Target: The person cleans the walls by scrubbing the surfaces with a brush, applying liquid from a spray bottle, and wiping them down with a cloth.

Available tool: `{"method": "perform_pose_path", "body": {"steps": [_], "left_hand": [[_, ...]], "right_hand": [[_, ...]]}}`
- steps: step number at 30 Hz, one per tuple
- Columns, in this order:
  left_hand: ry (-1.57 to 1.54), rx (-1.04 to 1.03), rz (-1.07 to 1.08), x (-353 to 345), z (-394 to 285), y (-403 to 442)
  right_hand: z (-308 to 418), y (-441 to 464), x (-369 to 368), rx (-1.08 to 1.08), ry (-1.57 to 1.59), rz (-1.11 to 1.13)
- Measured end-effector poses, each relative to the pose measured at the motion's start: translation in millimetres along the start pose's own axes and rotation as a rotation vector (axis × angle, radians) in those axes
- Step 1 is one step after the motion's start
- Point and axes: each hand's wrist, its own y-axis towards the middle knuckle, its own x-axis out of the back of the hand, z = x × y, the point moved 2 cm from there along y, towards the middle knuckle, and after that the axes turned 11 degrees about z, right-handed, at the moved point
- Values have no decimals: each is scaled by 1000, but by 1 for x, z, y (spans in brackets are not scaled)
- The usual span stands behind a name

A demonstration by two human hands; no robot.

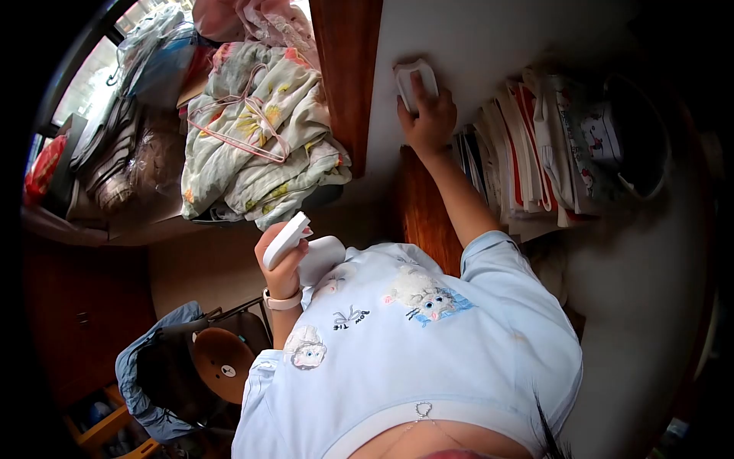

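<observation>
My right hand [430,122] reaches up and forward, its fingers lying over a white folded cloth [404,76] pressed against a pale flat surface [489,38]. The cloth is small and roughly rectangular. Nearer my chest, my left hand [280,256] is wrapped round a white spray bottle [321,258]. Its long white head [287,240] points up past my fingers, and part of the body is hidden by the hand. A pale band is on my left wrist.
To the right of my right arm stands a row of books and papers [520,145], with a patterned bag [600,141] beside them. A brown wooden panel [348,76] divides the surface from heaped floral cloth [252,138] with a pink hanger. Lower left is a chair with a blue garment [141,367].
</observation>
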Motion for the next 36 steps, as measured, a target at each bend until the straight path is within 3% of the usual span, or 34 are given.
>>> {"method": "perform_pose_path", "body": {"steps": [4, 7, 8, 9, 11, 14, 17, 22, 23, 26, 27, 29, 30, 33, 34, 36], "left_hand": [[69, -2, 64, -8, 8, 3], [38, -14, 165, -25, 13, 14], [189, -64, 215, -37, 21, 18], [247, -52, 352, -50, 25, 24], [191, -65, 646, -79, 47, 36], [38, 42, 916, -120, 104, 41], [104, -21, 1267, -166, 112, 51], [-100, -35, 1515, -207, 122, 46], [-41, 180, 1595, -206, 136, 48], [443, 123, 1542, -193, 161, 56], [446, 118, 1545, -186, 167, 57], [553, -11, 1396, -169, 177, 61], [730, -29, 1307, -154, 180, 64], [1408, -374, 893, -92, 190, 83], [1669, -371, 863, -66, 197, 91], [1883, -269, 803, -10, 215, 104]], "right_hand": [[-6, -21, -15, 238, 21, 210], [-2, -7, -4, 234, 19, 165], [2, -1, 4, 99, 8, 243], [-1, 3, 9, 92, 4, 256], [-13, 14, 8, 318, -2, 184], [-17, 14, 19, 319, -7, 234], [-18, 34, 30, 349, 3, 293], [-26, 34, 31, 344, 16, 382], [-25, 32, 30, 344, 17, 378], [-25, 34, 29, 346, 26, 380], [-23, 35, 31, 343, 39, 389], [-22, 36, 35, 343, 50, 408], [-20, 37, 36, 345, 18, 412], [-20, 36, 35, 322, 13, 422], [-18, 33, 34, 301, 31, 417], [-13, 27, 31, 249, 28, 419]]}}
